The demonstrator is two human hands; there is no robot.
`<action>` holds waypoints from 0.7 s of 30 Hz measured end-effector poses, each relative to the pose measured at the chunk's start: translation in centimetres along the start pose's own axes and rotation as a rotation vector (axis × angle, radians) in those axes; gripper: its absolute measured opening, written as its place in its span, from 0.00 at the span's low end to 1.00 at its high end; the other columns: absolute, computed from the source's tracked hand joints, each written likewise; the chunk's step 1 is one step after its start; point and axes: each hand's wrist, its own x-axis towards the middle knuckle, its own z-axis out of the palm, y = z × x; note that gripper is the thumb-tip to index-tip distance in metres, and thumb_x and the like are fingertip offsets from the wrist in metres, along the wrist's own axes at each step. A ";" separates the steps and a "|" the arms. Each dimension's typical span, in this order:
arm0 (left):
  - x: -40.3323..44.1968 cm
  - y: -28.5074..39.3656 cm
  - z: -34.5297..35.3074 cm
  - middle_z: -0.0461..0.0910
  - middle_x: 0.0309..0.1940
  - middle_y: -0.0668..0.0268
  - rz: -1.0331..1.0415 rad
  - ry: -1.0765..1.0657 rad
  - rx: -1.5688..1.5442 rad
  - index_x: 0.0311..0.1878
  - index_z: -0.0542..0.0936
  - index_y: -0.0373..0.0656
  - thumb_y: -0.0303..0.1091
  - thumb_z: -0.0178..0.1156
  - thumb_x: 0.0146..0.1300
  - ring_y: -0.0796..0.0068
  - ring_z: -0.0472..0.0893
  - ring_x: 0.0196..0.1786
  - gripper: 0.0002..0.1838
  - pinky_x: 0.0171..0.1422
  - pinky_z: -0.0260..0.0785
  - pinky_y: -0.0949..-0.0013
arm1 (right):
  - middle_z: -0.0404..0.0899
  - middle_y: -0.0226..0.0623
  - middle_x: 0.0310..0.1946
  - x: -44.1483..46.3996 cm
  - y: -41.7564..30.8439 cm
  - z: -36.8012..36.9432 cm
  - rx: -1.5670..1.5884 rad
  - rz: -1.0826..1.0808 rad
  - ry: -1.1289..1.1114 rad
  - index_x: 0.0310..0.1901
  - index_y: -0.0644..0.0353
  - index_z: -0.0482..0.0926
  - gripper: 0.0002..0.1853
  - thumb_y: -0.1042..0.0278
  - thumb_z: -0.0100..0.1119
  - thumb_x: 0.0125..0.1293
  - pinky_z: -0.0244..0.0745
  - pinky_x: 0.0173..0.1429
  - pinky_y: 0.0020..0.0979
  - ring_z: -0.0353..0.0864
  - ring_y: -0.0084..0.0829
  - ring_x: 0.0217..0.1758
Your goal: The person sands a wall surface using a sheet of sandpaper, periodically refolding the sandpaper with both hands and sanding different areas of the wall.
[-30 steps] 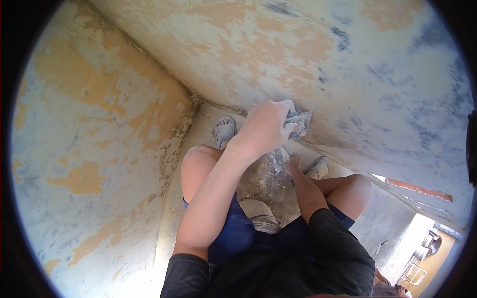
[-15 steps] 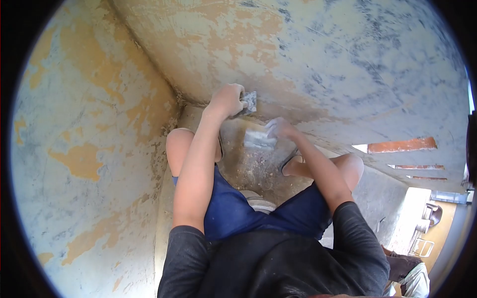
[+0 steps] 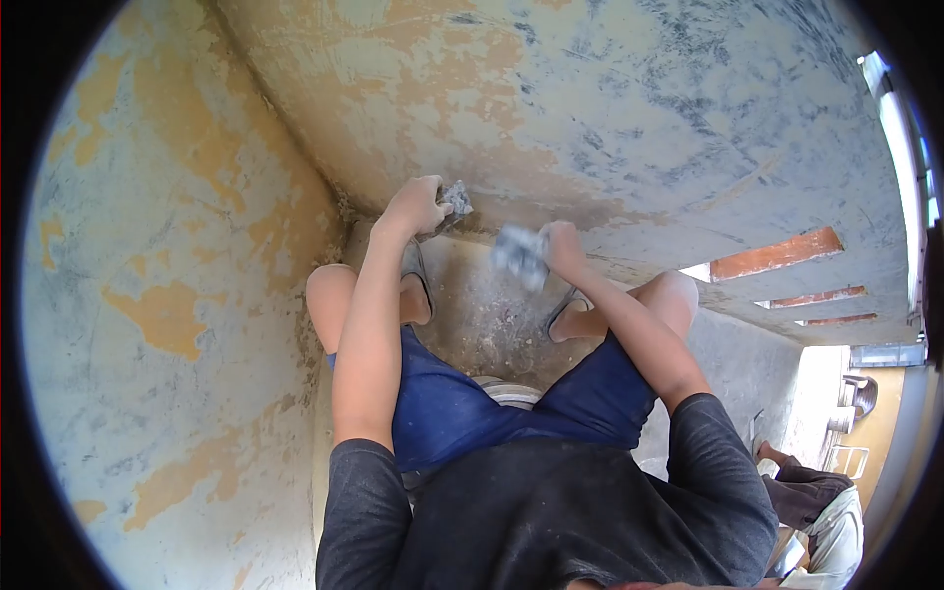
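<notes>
Close to the base of the wall, near the corner, my left hand (image 3: 417,205) is closed on a small flat putty scraper (image 3: 456,199) with grey, lumpy putty on it. To its right, my right hand (image 3: 562,250) grips a second, wider putty scraper (image 3: 518,256), blurred by motion and smeared with greyish white. The handles of both tools are hidden by my fingers. Both scrapers are held above the dusty floor (image 3: 482,305), between my knees, and apart from each other. The wall in front (image 3: 629,108) has grey-white patches over bare tan plaster.
A side wall (image 3: 157,315) with peeling patches rises at my left and meets the front wall in a corner. Under me is a round, pale bucket-like thing (image 3: 510,392). Slots (image 3: 777,253) open low on the right. A person (image 3: 816,501) is at the lower right.
My right hand has raised its scraper from low over the floor and tilted it. My left hand has shifted slightly left and down in view, still holding its scraper. The view has turned a little.
</notes>
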 end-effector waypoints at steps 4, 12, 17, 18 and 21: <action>0.1 0.5 0.3 0.87 0.51 0.43 0.018 0.019 0.013 0.56 0.84 0.34 0.36 0.75 0.63 0.42 0.85 0.58 0.22 0.62 0.76 0.51 | 0.89 0.50 0.32 0.0 0.0 -1.8 -0.129 0.083 0.205 0.44 0.66 0.88 0.13 0.80 0.64 0.56 0.83 0.41 0.43 0.90 0.46 0.33; 0.3 0.8 1.2 0.87 0.51 0.43 0.041 0.038 -0.007 0.60 0.82 0.34 0.34 0.77 0.60 0.42 0.85 0.57 0.26 0.63 0.76 0.52 | 0.90 0.40 0.36 -1.8 -1.9 -6.4 0.734 0.415 -0.120 0.49 0.69 0.85 0.10 0.79 0.68 0.68 0.80 0.42 0.31 0.87 0.28 0.38; 0.3 1.6 2.7 0.88 0.52 0.47 0.022 -0.089 -0.162 0.61 0.82 0.32 0.38 0.73 0.68 0.52 0.86 0.56 0.24 0.62 0.76 0.57 | 0.89 0.34 0.39 -1.9 -3.7 -8.2 0.962 0.337 -0.181 0.50 0.68 0.84 0.09 0.78 0.68 0.70 0.78 0.48 0.28 0.84 0.22 0.42; 0.2 2.3 2.8 0.89 0.52 0.50 -0.025 -0.083 -0.324 0.59 0.83 0.32 0.40 0.71 0.71 0.57 0.87 0.55 0.22 0.62 0.76 0.58 | 0.89 0.34 0.39 -1.8 -3.7 -8.3 0.970 0.336 -0.180 0.50 0.68 0.84 0.09 0.78 0.68 0.70 0.78 0.48 0.28 0.84 0.22 0.42; 0.3 4.3 1.9 0.90 0.41 0.60 -0.169 -0.150 -0.764 0.56 0.85 0.29 0.42 0.73 0.71 0.74 0.87 0.40 0.23 0.50 0.78 0.65 | 0.88 0.35 0.41 -1.7 -3.9 -8.5 0.988 0.333 -0.181 0.51 0.68 0.84 0.10 0.77 0.68 0.71 0.77 0.50 0.28 0.84 0.22 0.44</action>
